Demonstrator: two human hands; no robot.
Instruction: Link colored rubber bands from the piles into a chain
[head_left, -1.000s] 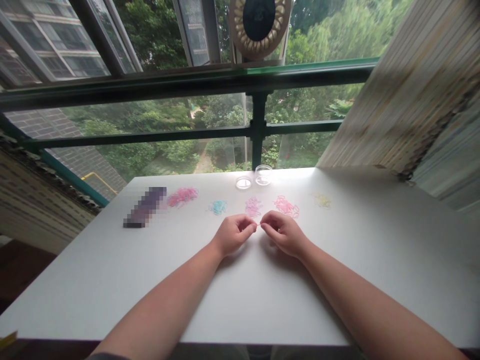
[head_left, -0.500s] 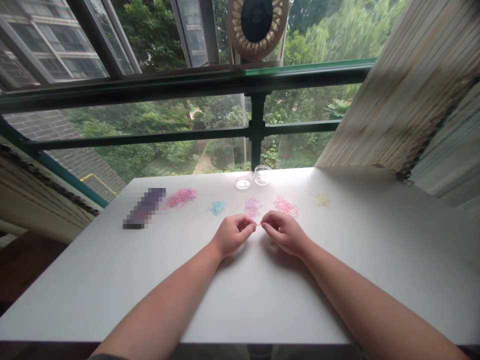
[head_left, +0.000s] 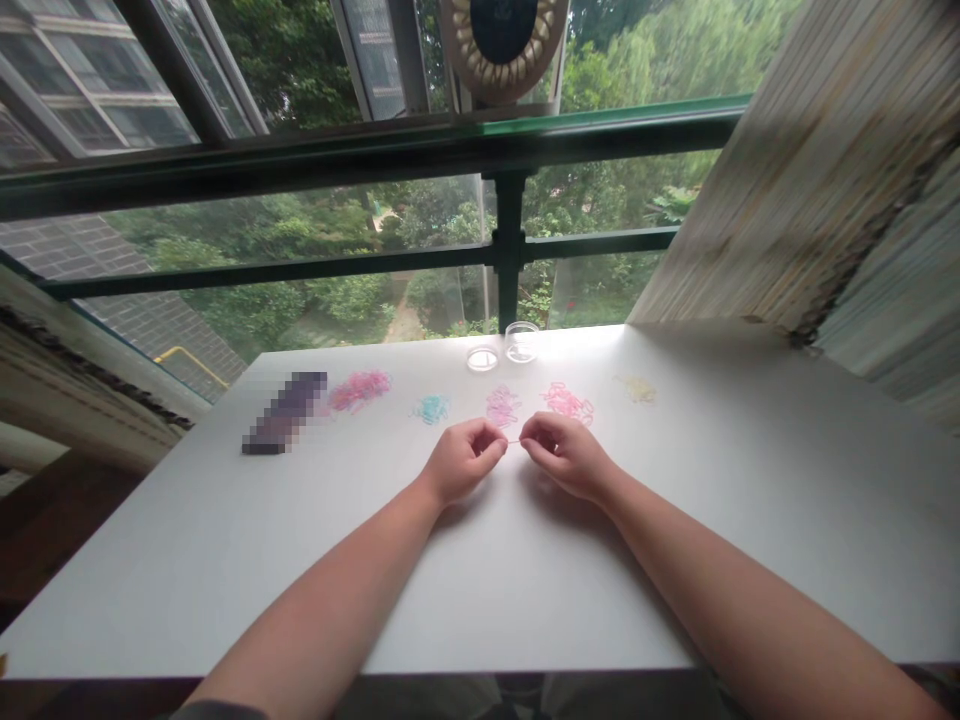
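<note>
Left hand [head_left: 465, 462] and right hand [head_left: 568, 458] are facing each other above the white table [head_left: 517, 600], both pinching narrowly, holding one thin pinkish elastic band [head_left: 514, 442] by its two ends. Band is spanning the small gap between fingertips, long axis running left to right, neither hand nearer. Just beyond, lilac bands [head_left: 502, 404] are lying roughly in line with that gap; pink bands [head_left: 568, 402] are sitting behind the right hand. Farther, a clear round container [head_left: 523, 348] is standing near the far edge.

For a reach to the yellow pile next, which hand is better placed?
Right hand, probably: it sits nearer the yellow pile than the left hand, though both pinch a thin strand.
</note>
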